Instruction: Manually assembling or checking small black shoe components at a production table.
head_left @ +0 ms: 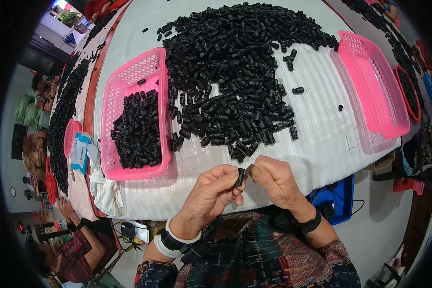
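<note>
Close to the table's near edge, my left hand (212, 189) pinches a small black plastic cylinder (240, 176), which looks like a cord lock, upright between thumb and fingers. Right beside it is my right hand (274, 181), its fingers curled closed with the thumb pressed on the index finger. A thin greyish piece (249, 168) sticks out of that pinch toward the cylinder; its kind is too small to tell. Just beyond both hands spreads a big pile of similar black cylinders (230, 103).
A pink basket (108, 103) partly filled with black cylinders stands at left. Another pink basket (377, 91) is at the right. White cloth (105, 194) and a blue-white packet (81, 151) lie at the left edge. A blue crate (343, 201) sits below the table. Other people work at both sides.
</note>
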The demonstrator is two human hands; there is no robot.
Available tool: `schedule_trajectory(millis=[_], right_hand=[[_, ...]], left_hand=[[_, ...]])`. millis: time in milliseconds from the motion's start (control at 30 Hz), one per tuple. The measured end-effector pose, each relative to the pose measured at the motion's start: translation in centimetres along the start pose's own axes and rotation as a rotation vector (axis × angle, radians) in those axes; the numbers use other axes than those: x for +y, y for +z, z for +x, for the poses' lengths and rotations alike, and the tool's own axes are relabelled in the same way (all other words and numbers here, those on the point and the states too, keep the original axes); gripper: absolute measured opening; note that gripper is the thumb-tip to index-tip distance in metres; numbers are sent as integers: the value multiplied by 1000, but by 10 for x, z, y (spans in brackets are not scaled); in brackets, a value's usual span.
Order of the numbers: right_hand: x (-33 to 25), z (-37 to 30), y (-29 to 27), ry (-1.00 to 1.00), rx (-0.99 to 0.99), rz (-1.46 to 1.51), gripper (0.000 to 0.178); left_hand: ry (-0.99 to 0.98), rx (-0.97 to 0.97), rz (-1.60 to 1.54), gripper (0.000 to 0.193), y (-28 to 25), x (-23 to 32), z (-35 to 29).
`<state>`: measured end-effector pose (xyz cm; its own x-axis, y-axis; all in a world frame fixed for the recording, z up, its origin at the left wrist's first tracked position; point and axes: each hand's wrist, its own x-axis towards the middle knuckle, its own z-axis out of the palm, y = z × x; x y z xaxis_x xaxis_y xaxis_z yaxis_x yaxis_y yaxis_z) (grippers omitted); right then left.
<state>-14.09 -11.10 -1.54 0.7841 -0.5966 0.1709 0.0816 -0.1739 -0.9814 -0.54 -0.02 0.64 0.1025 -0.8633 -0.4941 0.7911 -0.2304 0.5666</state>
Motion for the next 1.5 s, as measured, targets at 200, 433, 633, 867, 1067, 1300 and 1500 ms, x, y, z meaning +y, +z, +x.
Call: schedule_trajectory(millis=[200,433,633,867,1067,1300,1500], right_hand=[[1,0,3,-48,-8,-101,21],[4,1,6,-72,-4,-165,20],[7,-1,9,-75,4,-191,22],[7,3,11,-95,-8,-262,23],[7,2,8,-118,-15,-250,22],[-24,-3,3,-237,188,-143,13],[-23,-7,16,-661,299,-571,39]], left_hand=[[-10,8,21,16,-1,-1,-1],[4,34,28,16,-3,-1,-3],[-4,13,14,14,-7,-2,-3],[5,50,11,13,-11,-1,-4],[43,40,30,14,-8,-2,1],[-6,-68,-154,19,-3,-1,-1],[20,-91,-174,14,8,-3,-10]])
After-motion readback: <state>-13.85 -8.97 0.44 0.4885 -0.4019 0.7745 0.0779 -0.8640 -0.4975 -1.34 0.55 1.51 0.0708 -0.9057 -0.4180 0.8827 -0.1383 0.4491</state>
